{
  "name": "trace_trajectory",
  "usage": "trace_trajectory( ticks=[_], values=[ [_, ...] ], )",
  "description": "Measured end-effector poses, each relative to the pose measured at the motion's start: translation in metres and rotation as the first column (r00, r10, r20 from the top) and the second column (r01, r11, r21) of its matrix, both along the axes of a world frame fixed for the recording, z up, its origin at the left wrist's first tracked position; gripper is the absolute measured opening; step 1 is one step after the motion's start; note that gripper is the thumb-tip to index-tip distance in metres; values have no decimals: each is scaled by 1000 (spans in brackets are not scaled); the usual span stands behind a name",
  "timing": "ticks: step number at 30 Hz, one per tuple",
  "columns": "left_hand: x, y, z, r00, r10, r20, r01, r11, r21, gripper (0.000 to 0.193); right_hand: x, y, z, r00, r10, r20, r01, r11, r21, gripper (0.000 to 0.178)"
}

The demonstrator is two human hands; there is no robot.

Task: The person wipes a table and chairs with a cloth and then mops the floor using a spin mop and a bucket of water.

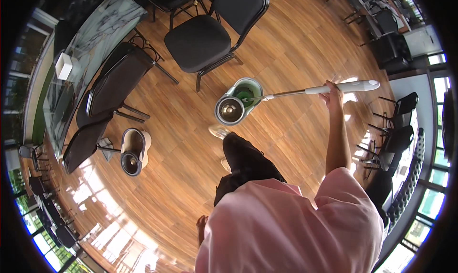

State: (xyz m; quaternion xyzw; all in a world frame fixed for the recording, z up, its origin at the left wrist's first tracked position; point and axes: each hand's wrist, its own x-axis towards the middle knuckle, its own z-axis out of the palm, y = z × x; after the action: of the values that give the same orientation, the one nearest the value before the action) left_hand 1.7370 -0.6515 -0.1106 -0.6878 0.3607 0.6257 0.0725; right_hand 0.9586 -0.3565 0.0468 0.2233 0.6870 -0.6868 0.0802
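My right hand [333, 95] is closed around the white grip of a mop handle [293, 92], its arm reaching out. The handle slants low to the left, and its lower end goes into the green-looking compartment of a spin mop bucket [260, 89]. What lies inside that compartment is hard to make out. A round metal spin basket [230, 110] fills the bucket's near end. Down by my left side, my left hand [202, 222] shows only partly past the pink shirt; its fingers are mostly hidden. One foot [219, 131] is just short of the bucket.
A second, beige spin mop bucket [139, 146] stands on the wood floor [176, 187] to the left. Beyond the first bucket is a black chair [199, 41]. More dark chairs [119, 80] line a marble-patterned table [102, 27]. Several chairs [398, 139] stand at the right.
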Motion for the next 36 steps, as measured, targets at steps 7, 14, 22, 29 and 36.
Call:
trace_trajectory(
  ticks=[7,14,22,29,36],
  values=[
    [21,69,0,1000,6,1,-6,998,-66,19,11,16,98,925,62,-375,-37,997,75,32],
    [-49,106,-14,970,126,-207,-194,917,-348,23,-30,54,213,907,241,-345,-214,970,113,48],
    [-358,119,110,905,-245,-347,-52,747,-663,24,-101,86,228,865,389,-319,-381,920,90,53],
    [-398,179,146,929,-254,-268,17,755,-656,24,-95,83,129,938,300,-173,-320,942,-101,51],
    [-461,170,179,840,-422,-341,72,709,-701,27,-80,86,69,950,274,-148,-296,941,-163,48]
  ],
)
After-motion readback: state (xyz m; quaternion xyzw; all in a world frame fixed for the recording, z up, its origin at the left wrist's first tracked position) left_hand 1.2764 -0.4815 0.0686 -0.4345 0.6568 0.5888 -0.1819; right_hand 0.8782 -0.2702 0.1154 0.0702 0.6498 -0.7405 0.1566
